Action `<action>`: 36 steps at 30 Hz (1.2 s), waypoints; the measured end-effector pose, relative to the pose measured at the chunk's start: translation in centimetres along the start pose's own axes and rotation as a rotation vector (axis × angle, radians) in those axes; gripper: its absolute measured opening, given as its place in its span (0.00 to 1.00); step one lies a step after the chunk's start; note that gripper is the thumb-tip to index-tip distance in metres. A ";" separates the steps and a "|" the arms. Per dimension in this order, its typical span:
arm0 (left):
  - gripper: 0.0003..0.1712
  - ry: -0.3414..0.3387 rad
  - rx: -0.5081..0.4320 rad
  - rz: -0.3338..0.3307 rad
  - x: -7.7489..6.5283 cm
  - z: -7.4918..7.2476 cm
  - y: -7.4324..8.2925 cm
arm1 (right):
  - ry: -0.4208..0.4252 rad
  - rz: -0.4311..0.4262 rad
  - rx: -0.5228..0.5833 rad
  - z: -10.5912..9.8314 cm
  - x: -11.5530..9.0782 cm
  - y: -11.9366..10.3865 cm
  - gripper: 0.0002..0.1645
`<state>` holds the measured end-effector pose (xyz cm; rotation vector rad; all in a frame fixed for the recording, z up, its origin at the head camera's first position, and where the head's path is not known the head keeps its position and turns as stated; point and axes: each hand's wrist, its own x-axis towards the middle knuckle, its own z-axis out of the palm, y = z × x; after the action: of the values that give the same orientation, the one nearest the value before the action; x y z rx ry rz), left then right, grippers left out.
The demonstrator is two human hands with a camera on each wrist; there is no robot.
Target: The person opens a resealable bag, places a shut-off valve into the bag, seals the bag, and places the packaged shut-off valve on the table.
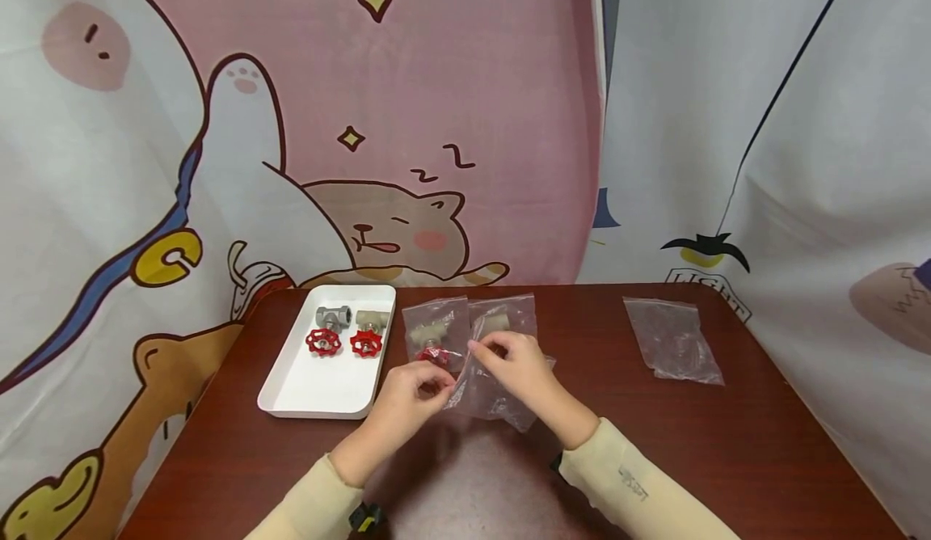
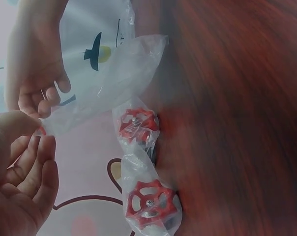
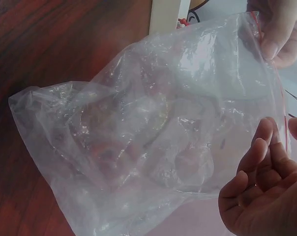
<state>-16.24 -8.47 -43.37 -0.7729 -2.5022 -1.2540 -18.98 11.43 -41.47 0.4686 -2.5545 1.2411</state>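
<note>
I'm pinching the clear zip-lock bag [image 3: 138,132] by its red-lined edge with my left hand [image 1: 410,394] and right hand [image 1: 520,366], holding it over the worktop [image 1: 600,362], near two bagged red-handwheel valves [image 1: 431,335].

The clear plastic bag [image 1: 494,390], limp and creased, is held up by its edge at six o'clock in the head view. Its red seal strip [image 3: 281,83] runs along that edge; the body droops toward four o'clock. Glare perhaps hides whether the mouth is parted.
</note>
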 end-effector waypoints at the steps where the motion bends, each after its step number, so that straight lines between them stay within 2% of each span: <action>1: 0.05 0.001 0.011 0.006 0.0 0.0 0.1 | -0.002 0.005 0.002 0.0 0.0 0.0 0.10; 3: 0.05 0.002 0.008 0.000 0.0 0.1 0.2 | -0.010 0.012 0.015 0.1 0.1 0.1 0.09; 7: 0.01 0.011 -0.032 -0.057 0.0 0.3 0.0 | -0.037 0.025 0.052 0.0 0.2 0.0 0.09; 12: 0.04 0.029 -0.067 -0.116 -0.1 0.5 -0.3 | -0.064 0.028 0.042 0.0 0.3 0.0 0.10; 18: 0.05 0.036 -0.124 -0.191 0.0 0.6 0.0 | -0.032 0.002 0.013 0.1 0.2 0.2 0.13; 20: 0.04 0.041 -0.125 -0.216 0.1 0.5 0.2 | -0.022 -0.016 -0.008 0.1 0.1 0.3 0.13; 23: 0.03 0.059 -0.099 -0.221 0.2 0.6 0.3 | -0.024 -0.032 -0.053 0.0 0.0 0.3 0.13; 33: 0.04 0.134 -0.062 -0.260 0.0 0.5 -0.1 | -0.038 -0.019 -0.194 -0.3 -0.3 0.3 0.12; 36: 0.02 0.162 -0.071 -0.298 -0.3 0.2 -0.4 | -0.027 0.000 -0.230 -0.5 -0.6 0.6 0.12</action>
<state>-16.25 -8.64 -43.90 -0.3028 -2.5155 -1.4424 -18.66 12.29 -41.80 0.4374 -2.6761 0.9307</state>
